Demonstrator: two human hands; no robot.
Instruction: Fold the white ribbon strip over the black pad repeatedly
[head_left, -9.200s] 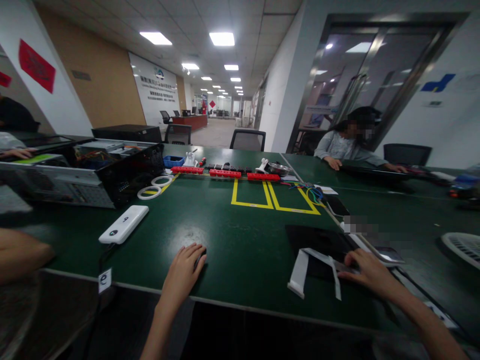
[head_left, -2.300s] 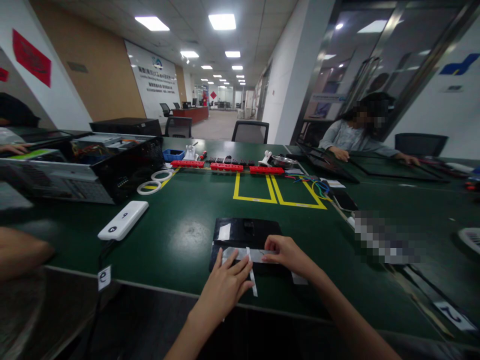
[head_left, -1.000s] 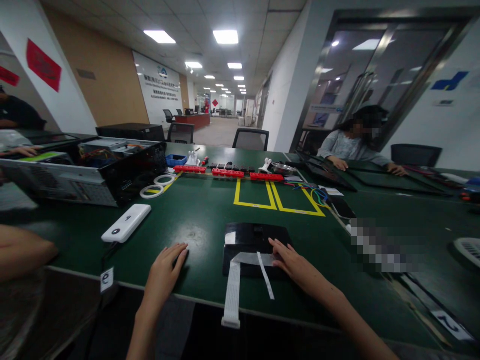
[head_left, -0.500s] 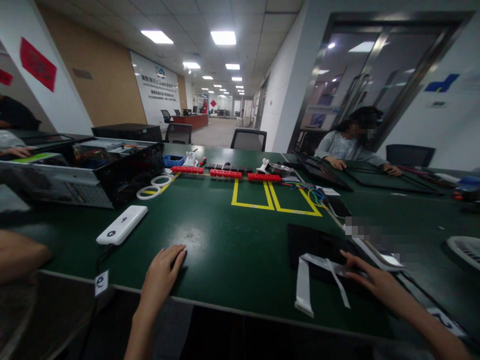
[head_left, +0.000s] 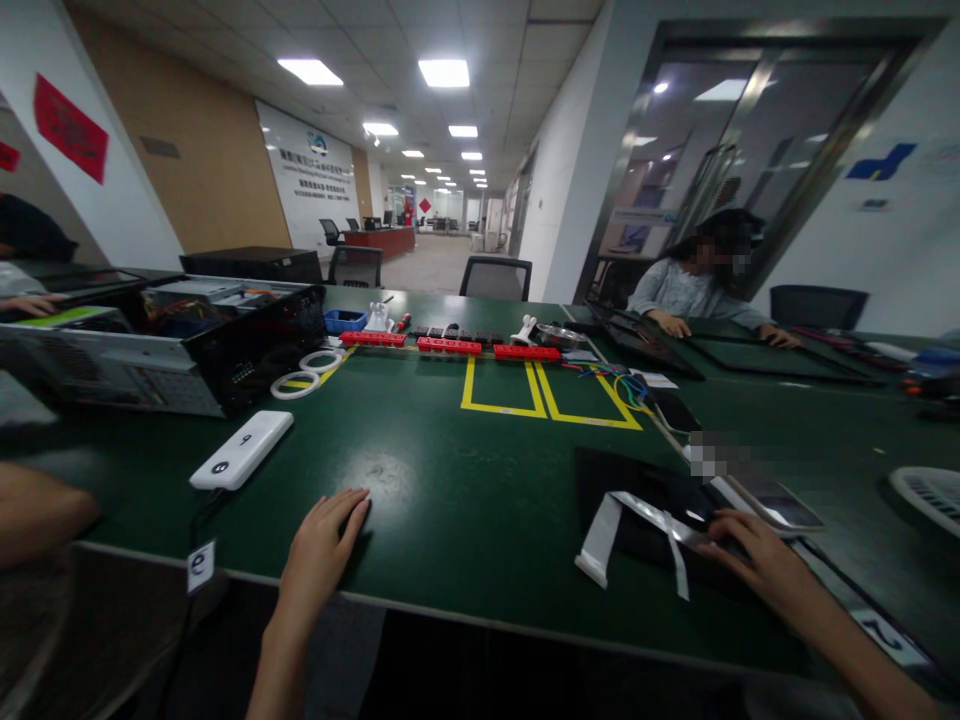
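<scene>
My left hand (head_left: 328,540) rests on the green table (head_left: 420,520) near its front edge, fingers stretched out and holding nothing. At the right, my right hand (head_left: 757,555) has its thumb and fingers on the end of a flat grey-white ribbon cable (head_left: 651,510). The cable is bent, with one end hanging toward the front and a thin strip crossing it. It lies over a black flat pouch (head_left: 600,475), whose shape is partly hidden by the cable. Beside my right hand is a phone-like device (head_left: 780,500), partly blurred.
An open computer case (head_left: 150,365) stands at left, with white rings (head_left: 295,385) and a white power bank (head_left: 244,450) near it. Red strips (head_left: 448,346) line the back by yellow tape frames (head_left: 506,410). A person (head_left: 701,285) sits across; another person's arm (head_left: 45,515) is at left.
My right hand has moved a little to the right with the ribbon cable, whose hanging end has shifted left and back. My left hand stays in place.
</scene>
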